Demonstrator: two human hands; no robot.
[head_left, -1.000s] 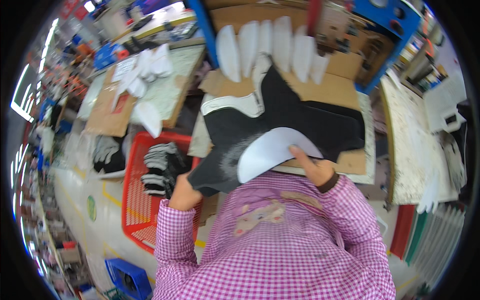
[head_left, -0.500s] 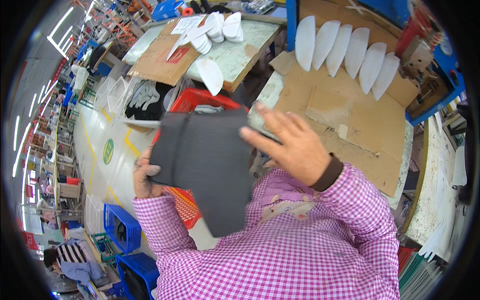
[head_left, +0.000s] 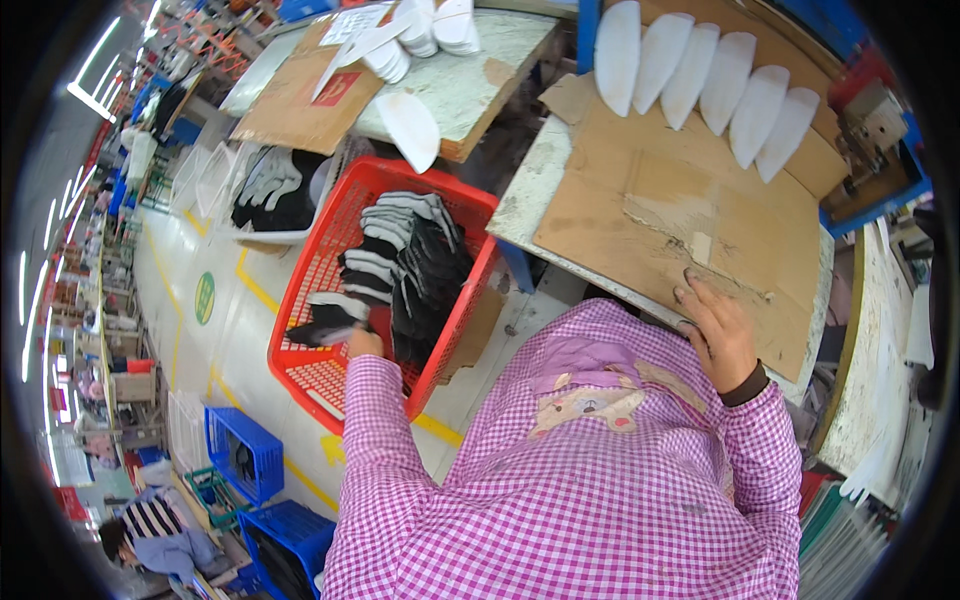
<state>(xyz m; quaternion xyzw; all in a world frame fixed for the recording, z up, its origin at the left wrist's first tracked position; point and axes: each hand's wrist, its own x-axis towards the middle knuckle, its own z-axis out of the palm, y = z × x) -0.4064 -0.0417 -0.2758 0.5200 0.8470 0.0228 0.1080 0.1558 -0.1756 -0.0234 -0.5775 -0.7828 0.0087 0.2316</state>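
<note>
Over the near-left part of a red plastic basket [head_left: 312, 372], my left hand [head_left: 364, 343] is closed on a black-and-grey flat piece [head_left: 325, 322]. Its fingertips are partly hidden. Beside it in the basket lie overlapping black pieces with grey edges [head_left: 425, 275]. My right hand [head_left: 722, 330] rests with fingers stretched out on the near right part of the cardboard sheet [head_left: 610, 190] covering the workbench, and holds nothing. Several white half-oval pieces [head_left: 618, 60] stand in a row along the cardboard's far side.
A second bench [head_left: 495, 85] at the far left bears stacked white pieces and a loose white piece [head_left: 410, 130] at its edge. A white crate [head_left: 275, 235] stands behind the basket. Blue crates [head_left: 240, 455] are at lower left. A blue machine frame [head_left: 880, 205] borders the right.
My left hand has gone down to the basket; the dark sheet held up in front of me is no longer there. My right hand has moved right and down from beside it onto the cardboard.
</note>
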